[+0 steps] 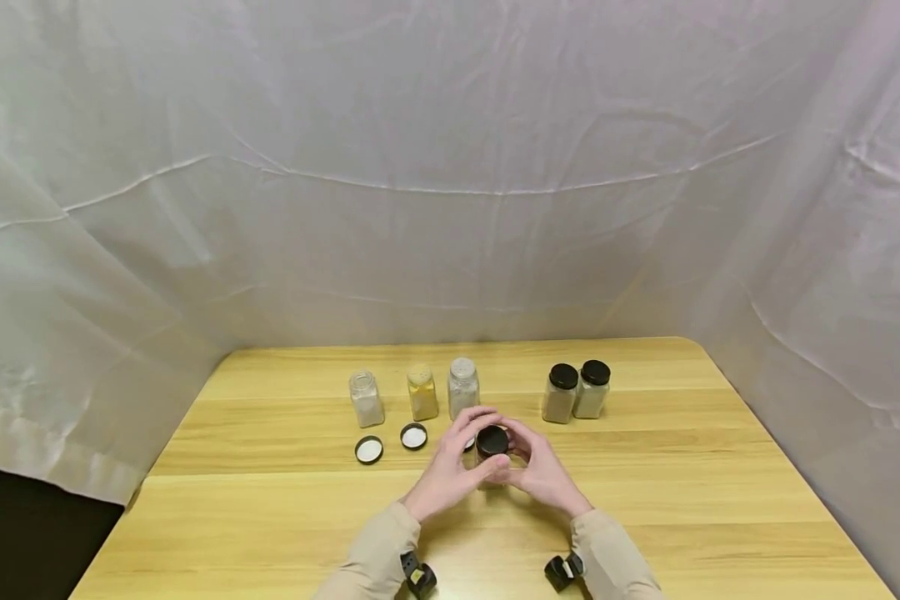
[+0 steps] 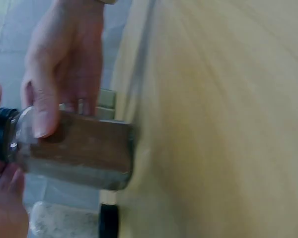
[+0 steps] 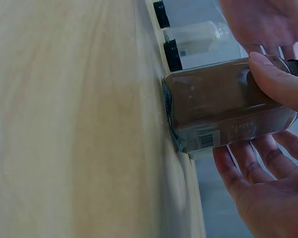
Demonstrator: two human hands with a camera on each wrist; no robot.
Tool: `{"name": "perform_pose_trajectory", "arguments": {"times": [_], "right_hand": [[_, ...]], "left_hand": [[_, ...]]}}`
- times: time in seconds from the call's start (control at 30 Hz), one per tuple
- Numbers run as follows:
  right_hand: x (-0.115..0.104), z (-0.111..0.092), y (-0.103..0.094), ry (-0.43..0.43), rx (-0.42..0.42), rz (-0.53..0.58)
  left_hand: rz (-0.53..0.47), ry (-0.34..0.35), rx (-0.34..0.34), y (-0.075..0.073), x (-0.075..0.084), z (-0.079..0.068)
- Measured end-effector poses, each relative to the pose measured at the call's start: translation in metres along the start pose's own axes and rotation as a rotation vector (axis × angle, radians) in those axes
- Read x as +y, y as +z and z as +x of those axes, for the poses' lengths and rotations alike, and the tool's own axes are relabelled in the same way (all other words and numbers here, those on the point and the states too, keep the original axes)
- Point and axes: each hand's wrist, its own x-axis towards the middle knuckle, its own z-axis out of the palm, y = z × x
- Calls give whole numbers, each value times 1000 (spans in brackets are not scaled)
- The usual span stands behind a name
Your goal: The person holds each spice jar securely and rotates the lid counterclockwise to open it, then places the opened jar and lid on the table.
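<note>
Both hands are around a square clear spice jar (image 3: 213,99) of brown powder, upright with its base close to the tabletop. Its black lid (image 1: 492,440) is on. My left hand (image 1: 453,462) curls around the top of the jar at the lid, fingers behind and thumb in front. My right hand (image 1: 543,471) grips the body from the other side. In the left wrist view, the right thumb (image 2: 44,116) presses on the glass near the shoulder. A barcode label (image 3: 207,138) shows low on one face.
Behind and left stand spice jars without lids: a whitish one (image 1: 367,405), a yellow one (image 1: 423,398) and a white one (image 1: 462,390). Loose lids (image 1: 369,450) lie before them, one partly behind the left hand. Two black-lidded jars (image 1: 560,394) stand together at back right.
</note>
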Motion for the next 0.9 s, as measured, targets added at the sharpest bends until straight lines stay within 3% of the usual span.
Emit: {"name": "perform_pose_trajectory", "arguments": {"times": [0.1, 0.2, 0.37, 0.57, 0.73, 0.9], "right_hand": [[-1, 0, 0, 9, 2, -9], [-2, 1, 0, 19, 2, -7], [0, 1, -1, 1, -8, -14], [1, 1, -2, 14, -25, -44], [0, 2, -2, 14, -30, -26], [2, 2, -4, 20, -42, -15]], "left_hand": [[-17, 16, -104, -7, 4, 2], [45, 52, -139, -11, 7, 5], [213, 34, -69, -10, 14, 9], [276, -43, -16, -4, 19, 11], [243, -41, 7, -6, 21, 10], [160, -9, 141, -8, 18, 8]]}}
